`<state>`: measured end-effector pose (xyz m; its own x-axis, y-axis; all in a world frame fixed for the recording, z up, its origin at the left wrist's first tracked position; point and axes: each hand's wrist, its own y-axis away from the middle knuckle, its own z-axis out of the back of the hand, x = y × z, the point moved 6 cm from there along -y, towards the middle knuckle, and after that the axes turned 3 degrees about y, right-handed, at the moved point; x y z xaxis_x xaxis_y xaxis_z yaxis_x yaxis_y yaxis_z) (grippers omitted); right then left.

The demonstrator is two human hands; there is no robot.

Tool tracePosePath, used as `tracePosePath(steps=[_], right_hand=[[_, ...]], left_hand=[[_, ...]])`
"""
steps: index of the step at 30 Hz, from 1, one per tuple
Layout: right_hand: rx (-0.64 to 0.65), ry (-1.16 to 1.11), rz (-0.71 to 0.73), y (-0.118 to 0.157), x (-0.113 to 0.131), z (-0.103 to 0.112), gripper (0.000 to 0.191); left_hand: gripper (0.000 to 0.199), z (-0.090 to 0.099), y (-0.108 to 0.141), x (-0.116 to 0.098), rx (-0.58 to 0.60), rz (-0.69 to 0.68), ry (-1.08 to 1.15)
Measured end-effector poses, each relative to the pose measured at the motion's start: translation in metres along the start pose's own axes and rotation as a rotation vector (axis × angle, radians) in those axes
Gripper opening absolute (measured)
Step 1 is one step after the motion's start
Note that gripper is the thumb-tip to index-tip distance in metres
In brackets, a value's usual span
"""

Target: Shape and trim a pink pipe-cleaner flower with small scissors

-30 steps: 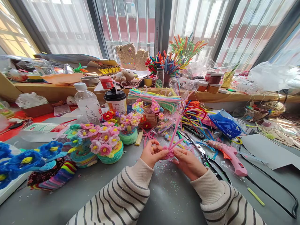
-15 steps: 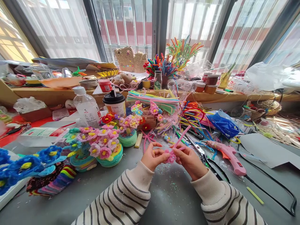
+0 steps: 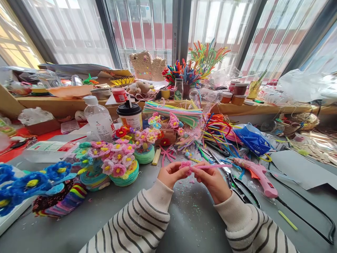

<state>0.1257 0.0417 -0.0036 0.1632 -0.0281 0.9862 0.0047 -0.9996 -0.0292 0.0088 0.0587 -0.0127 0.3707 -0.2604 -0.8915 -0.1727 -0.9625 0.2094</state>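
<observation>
Between my hands, over the grey table (image 3: 184, 225), is a pink pipe-cleaner flower (image 3: 185, 165) with a long pink tail (image 3: 217, 166). My left hand (image 3: 171, 174) pinches the flower's looped petals between thumb and fingers. Thumb and forefinger of my right hand (image 3: 209, 179) close on the pipe cleaner beside the flower, and its free end sticks out to the right over the hand. Loose pink pipe cleaners (image 3: 167, 153) lie just behind my left hand. Scissors (image 3: 237, 186) rest to the right of my right hand.
A pink glue gun (image 3: 258, 175) with a black cord lies at the right. Pots of pink flowers (image 3: 123, 174) and blue flowers (image 3: 33, 184) stand at the left. Behind are a bottle (image 3: 98, 119), a lidded cup (image 3: 130, 116) and a pipe-cleaner bundle (image 3: 173, 114). Glitter specks dot the table.
The pink tail has swung from pointing up and away to lying nearly level toward the right. The flower has turned and risen slightly; both hands still hold the piece.
</observation>
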Motion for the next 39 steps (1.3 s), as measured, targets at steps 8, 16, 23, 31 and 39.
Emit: tracePosePath(steps=[8, 16, 23, 31, 39], right_hand=[[0.02, 0.029, -0.052, -0.001, -0.001, 0.009, 0.018], [0.045, 0.089, 0.026, -0.003, 0.001, 0.015, 0.015], [0.041, 0.565, 0.397, 0.004, 0.027, 0.009, 0.013], [0.089, 0.263, 0.354, 0.005, 0.022, 0.007, 0.008], [0.137, -0.044, 0.241, 0.001, 0.011, 0.001, 0.009]], left_hand=[[0.023, 0.0, 0.002, 0.002, 0.036, 0.114, -0.04], [0.021, -0.008, 0.007, 0.008, 0.181, 0.272, -0.023], [0.024, 0.003, 0.002, 0.005, 0.016, 0.256, 0.124], [0.018, 0.001, 0.005, 0.005, 0.019, 0.305, 0.1], [0.029, -0.002, 0.004, 0.01, 0.089, 0.297, 0.052]])
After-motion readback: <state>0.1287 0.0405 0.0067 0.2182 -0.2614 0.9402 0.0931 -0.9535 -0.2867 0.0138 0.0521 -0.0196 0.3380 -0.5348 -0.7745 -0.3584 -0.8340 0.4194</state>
